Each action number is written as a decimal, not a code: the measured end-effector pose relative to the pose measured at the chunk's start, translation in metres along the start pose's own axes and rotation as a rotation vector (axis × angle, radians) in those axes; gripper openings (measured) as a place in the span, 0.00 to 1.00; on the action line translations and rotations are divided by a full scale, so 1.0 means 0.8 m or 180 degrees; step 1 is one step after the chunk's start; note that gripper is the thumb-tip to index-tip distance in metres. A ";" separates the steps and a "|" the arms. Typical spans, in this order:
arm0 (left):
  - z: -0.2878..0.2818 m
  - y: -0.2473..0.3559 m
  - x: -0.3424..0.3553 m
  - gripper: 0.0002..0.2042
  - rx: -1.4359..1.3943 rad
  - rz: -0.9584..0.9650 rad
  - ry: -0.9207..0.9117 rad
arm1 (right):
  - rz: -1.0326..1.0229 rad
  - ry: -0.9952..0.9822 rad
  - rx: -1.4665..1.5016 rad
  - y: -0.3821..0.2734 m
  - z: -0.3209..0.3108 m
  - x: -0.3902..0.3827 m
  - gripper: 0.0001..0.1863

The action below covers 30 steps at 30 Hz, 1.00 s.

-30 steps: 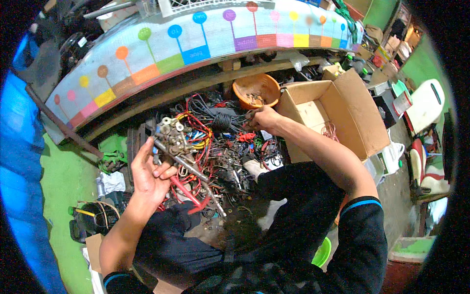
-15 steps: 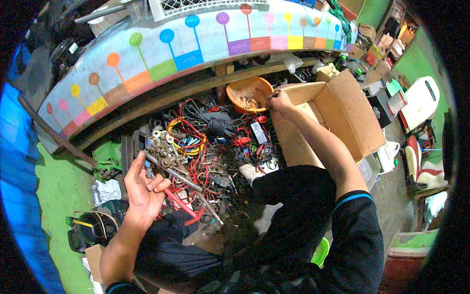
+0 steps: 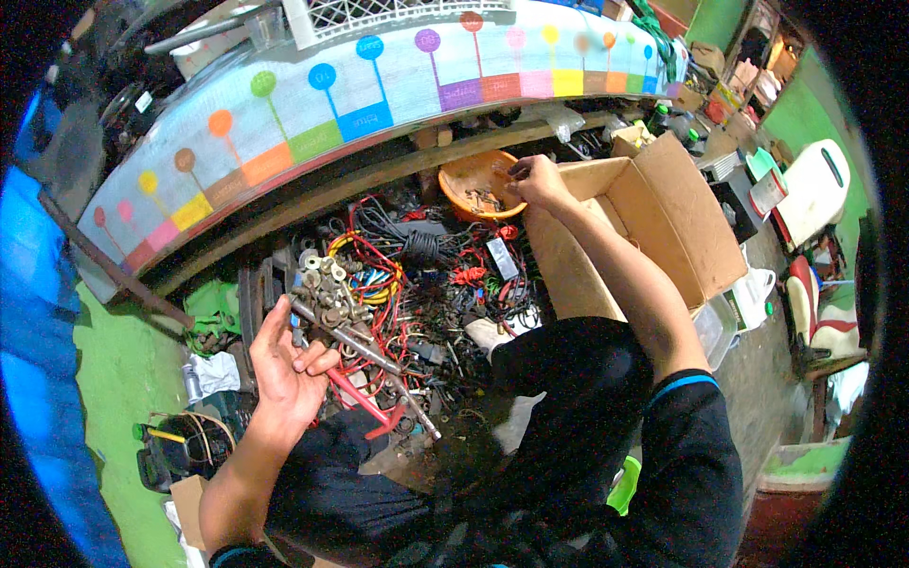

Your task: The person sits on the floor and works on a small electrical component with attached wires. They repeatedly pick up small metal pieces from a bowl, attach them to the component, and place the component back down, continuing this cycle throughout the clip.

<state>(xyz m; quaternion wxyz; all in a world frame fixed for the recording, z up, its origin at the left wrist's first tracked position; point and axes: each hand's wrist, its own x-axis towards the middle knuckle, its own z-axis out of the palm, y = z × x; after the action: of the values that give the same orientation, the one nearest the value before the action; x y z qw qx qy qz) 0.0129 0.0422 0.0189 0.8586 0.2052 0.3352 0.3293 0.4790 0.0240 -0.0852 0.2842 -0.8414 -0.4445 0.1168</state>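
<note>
Head view: up from the cluttered parts (image 3: 431, 327) comes the right hand (image 3: 538, 182), now at the orange bowl's (image 3: 460, 174) rim, so the action shifts there; curled, contents I can't tell! Left hand (image 3: 289, 374) grips a metal rod (image 3: 365, 351) over the clutter.

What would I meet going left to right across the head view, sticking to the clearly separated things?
Blue sheeting → left hand → red T-shaped tool → coiled black cable → orange bowl → right hand → open cardboard box → white slotted plastic panel.
</note>
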 end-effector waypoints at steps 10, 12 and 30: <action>0.019 0.005 -0.019 0.16 0.0008 0.0008 -0.0053 | -0.2114 -0.1145 0.1392 -0.294 -0.069 -0.232 0.14; 0.017 0.004 -0.021 0.17 -0.0021 -0.0051 -0.0273 | -0.2101 -0.1236 0.1736 -0.295 -0.044 -0.247 0.16; 0.009 0.000 0.012 0.19 0.0154 0.0002 0.0134 | -0.0983 -0.0428 0.2753 -0.263 -0.032 -0.203 0.05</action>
<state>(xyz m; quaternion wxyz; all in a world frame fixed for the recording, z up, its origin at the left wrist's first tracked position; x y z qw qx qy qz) 0.0232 0.0480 0.0196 0.8460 0.2190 0.3610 0.3256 0.2534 -0.0247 0.0488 0.5936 -0.5601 -0.4925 0.3022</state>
